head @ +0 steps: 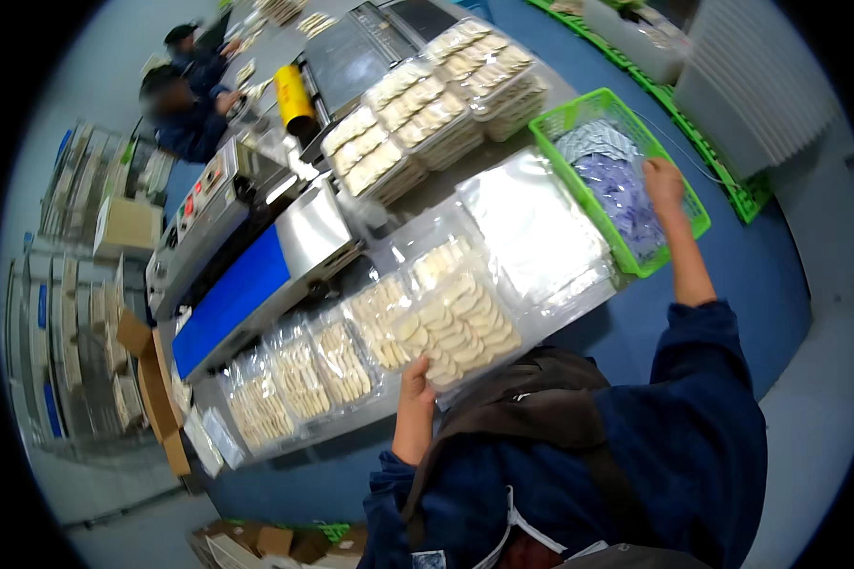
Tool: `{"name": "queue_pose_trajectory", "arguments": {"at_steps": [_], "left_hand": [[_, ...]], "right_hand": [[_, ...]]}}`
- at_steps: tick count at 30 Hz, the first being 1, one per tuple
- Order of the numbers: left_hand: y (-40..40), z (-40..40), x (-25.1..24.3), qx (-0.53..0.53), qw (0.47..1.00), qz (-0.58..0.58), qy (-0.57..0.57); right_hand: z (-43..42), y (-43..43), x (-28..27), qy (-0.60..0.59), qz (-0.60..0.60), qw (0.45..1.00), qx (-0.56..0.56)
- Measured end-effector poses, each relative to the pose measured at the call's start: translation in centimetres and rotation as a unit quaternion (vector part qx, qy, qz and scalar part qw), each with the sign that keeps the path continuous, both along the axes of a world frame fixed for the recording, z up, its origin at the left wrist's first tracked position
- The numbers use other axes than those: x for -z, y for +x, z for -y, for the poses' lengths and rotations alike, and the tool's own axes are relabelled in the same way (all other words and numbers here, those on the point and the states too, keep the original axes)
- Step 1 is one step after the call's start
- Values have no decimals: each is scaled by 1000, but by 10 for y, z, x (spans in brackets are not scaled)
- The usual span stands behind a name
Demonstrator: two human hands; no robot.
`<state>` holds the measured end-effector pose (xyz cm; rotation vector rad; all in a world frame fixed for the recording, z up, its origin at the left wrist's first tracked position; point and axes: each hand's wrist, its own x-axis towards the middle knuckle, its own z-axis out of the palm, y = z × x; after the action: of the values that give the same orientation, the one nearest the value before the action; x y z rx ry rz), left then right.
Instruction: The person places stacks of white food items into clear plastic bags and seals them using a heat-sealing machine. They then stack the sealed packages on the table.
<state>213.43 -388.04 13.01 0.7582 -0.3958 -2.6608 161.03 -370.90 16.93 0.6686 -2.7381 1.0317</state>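
My left hand (pixel 416 387) grips the near left edge of a clear plastic tray of pale, overlapping slices (pixel 462 327), held at the table's front edge. Over the right side of a green plastic basket (pixel 566 181) is my right hand (pixel 663 186), its fingers curled; whether it holds anything cannot be told. Purple packets (pixel 615 192) and striped packets (pixel 598 141) fill the basket. Between tray and basket lies a stack of clear plastic bags (pixel 537 227). Bagged trays of slices (pixel 302 377) stand in a row to the left.
Stacked filled trays (pixel 427 107) stand at the back of the steel table. A sealing machine with a blue conveyor belt (pixel 238 299) runs along the left. Two people (pixel 185 107) work at the far upper left. An open cardboard box (pixel 164 398) is beside the table's left end.
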Motion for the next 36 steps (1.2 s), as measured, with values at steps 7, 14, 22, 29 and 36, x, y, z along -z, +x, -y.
{"name": "queue_pose_trajectory", "arguments": {"at_steps": [7,14,22,29,36], "left_hand": [[-1,3,-10,-45,997,-69,-15],[31,-13,-8,-115,986,-118,22],[91,14,19,-352,935,-29,5],[80,9,3,-215,886,406,-64],[64,14,-57,-137,352,616,-691]], "right_hand": [[91,212,-140,-5,380,853,-357],[172,294,-111,45,514,657,-550],[142,236,-25,8,159,919,-361],[30,169,38,136,61,956,-252],[26,169,42,133,0,952,-274]]}}
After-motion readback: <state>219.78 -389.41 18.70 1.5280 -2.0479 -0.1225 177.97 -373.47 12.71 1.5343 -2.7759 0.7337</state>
